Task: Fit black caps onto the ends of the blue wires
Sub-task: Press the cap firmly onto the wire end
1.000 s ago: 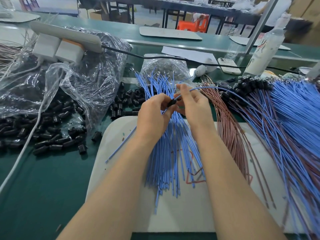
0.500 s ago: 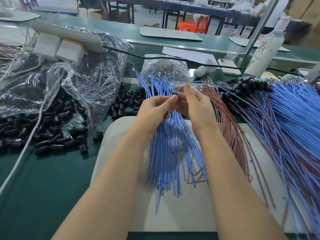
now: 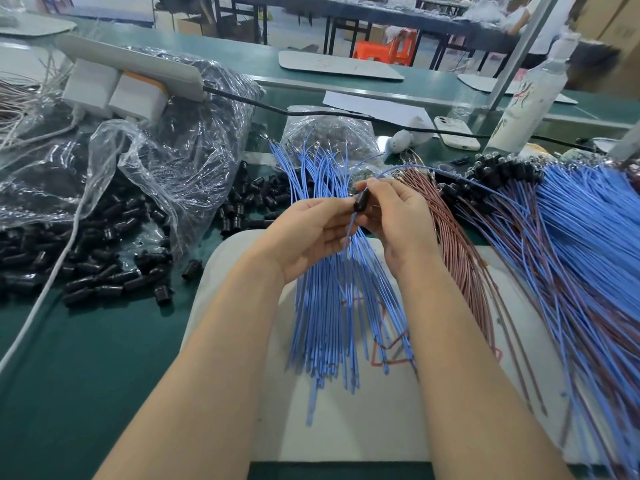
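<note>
Head view: the left hand (image 3: 311, 233) and right hand (image 3: 401, 220) are meeting above the bundle of blue wires (image 3: 329, 317). Both are pinching 1 black cap (image 3: 360, 203) between curled fingertips, with 1 blue wire (image 3: 350, 233) trailing out beneath it; whether its end is fully seated is hard to tell. Pushing straight along the wire while gripping it close to the cap is likely guarding against buckling. Loose caps (image 3: 104, 275) are lying well left and brown wires (image 3: 460, 244) just right, while the white board (image 3: 346, 427) is offering open room nearer the person.
</note>
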Action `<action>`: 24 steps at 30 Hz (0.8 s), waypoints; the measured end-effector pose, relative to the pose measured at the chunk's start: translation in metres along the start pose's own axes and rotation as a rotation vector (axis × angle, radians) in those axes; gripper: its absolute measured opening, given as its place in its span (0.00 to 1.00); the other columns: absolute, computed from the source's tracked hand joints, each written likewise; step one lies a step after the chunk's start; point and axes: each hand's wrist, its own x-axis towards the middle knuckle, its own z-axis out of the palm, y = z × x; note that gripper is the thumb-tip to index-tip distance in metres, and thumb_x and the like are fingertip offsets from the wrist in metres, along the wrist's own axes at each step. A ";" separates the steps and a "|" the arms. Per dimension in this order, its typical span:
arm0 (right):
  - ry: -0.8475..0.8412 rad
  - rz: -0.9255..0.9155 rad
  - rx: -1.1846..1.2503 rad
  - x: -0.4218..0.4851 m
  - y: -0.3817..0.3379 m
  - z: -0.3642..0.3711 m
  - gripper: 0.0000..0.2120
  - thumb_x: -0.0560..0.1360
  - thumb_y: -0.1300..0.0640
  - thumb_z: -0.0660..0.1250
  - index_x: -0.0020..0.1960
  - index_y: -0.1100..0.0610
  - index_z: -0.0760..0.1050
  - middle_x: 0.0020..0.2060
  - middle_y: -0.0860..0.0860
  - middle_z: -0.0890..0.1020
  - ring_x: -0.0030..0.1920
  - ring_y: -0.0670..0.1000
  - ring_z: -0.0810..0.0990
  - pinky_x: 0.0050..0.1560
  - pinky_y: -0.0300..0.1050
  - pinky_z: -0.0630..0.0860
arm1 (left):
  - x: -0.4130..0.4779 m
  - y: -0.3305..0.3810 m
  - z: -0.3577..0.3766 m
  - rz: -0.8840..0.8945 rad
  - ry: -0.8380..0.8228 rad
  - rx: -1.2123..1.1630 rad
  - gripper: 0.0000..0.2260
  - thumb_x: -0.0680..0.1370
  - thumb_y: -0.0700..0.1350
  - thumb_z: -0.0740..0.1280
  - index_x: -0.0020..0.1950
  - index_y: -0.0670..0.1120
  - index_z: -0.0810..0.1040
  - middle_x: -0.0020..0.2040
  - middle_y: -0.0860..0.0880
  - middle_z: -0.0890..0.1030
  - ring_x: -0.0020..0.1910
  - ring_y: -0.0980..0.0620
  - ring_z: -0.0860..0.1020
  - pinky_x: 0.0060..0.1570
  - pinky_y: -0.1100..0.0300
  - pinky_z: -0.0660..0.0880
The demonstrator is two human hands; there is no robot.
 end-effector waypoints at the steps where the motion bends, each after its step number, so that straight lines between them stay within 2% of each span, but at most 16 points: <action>1: 0.006 0.006 0.009 0.000 0.000 0.000 0.06 0.78 0.62 0.63 0.43 0.59 0.76 0.32 0.52 0.76 0.30 0.45 0.75 0.30 0.36 0.74 | 0.000 0.000 0.000 0.003 -0.003 -0.002 0.07 0.80 0.43 0.62 0.47 0.43 0.78 0.35 0.50 0.81 0.33 0.57 0.76 0.36 0.66 0.74; 6: 0.006 0.018 0.051 0.000 -0.001 0.000 0.06 0.78 0.64 0.63 0.43 0.57 0.74 0.32 0.52 0.75 0.29 0.45 0.74 0.29 0.37 0.74 | 0.001 -0.002 -0.001 0.010 -0.016 -0.001 0.06 0.79 0.44 0.64 0.50 0.41 0.77 0.35 0.50 0.78 0.33 0.57 0.75 0.34 0.68 0.75; 13: -0.012 0.013 0.031 0.000 -0.001 -0.002 0.07 0.76 0.66 0.62 0.41 0.58 0.74 0.32 0.52 0.77 0.30 0.47 0.75 0.30 0.39 0.74 | 0.002 -0.004 -0.003 0.026 -0.048 0.017 0.07 0.77 0.43 0.67 0.40 0.45 0.79 0.31 0.51 0.77 0.31 0.58 0.76 0.35 0.67 0.76; 16: -0.008 0.021 0.069 0.001 -0.002 -0.003 0.07 0.77 0.63 0.64 0.41 0.58 0.75 0.30 0.51 0.77 0.30 0.48 0.76 0.32 0.40 0.74 | 0.003 -0.005 -0.002 0.057 0.022 0.115 0.05 0.76 0.42 0.68 0.41 0.46 0.81 0.31 0.52 0.78 0.32 0.58 0.76 0.36 0.66 0.76; 19: 0.023 -0.003 0.113 0.001 -0.003 -0.004 0.13 0.80 0.56 0.62 0.38 0.57 0.77 0.30 0.50 0.78 0.31 0.47 0.77 0.34 0.38 0.75 | 0.003 -0.006 0.000 0.116 0.115 0.298 0.04 0.76 0.43 0.68 0.44 0.47 0.82 0.34 0.52 0.80 0.33 0.59 0.76 0.37 0.67 0.75; 24: -0.099 -0.031 -0.070 -0.004 0.000 0.001 0.14 0.79 0.60 0.61 0.38 0.58 0.80 0.29 0.49 0.81 0.29 0.45 0.79 0.31 0.36 0.75 | 0.003 -0.007 0.007 0.247 0.217 0.387 0.05 0.77 0.43 0.67 0.43 0.48 0.82 0.32 0.55 0.80 0.34 0.59 0.76 0.38 0.67 0.73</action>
